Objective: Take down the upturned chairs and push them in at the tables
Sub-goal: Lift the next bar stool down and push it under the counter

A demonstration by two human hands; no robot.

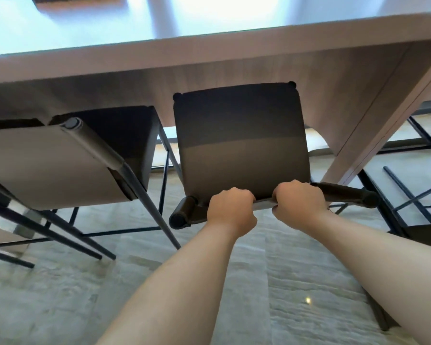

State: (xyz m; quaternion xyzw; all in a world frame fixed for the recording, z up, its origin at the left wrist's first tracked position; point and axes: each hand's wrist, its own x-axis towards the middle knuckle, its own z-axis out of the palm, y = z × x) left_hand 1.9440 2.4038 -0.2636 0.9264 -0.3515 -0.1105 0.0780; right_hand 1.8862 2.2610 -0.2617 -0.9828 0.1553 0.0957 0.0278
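A dark brown chair (241, 145) stands upright on the floor, its seat partly under the front edge of the wooden table (209, 48). My left hand (230, 210) and my right hand (300, 199) grip the top of its backrest side by side, fingers curled over the rail. The backrest's rolled ends stick out left and right of my hands. The chair's legs are hidden below the seat.
A second chair (60, 165) with a beige back and a dark seat stands close on the left, pushed in at the table. The table's slanted leg (373, 135) is just right of my chair. More black chair frames (413, 185) stand at the far right. Pale carpet lies below.
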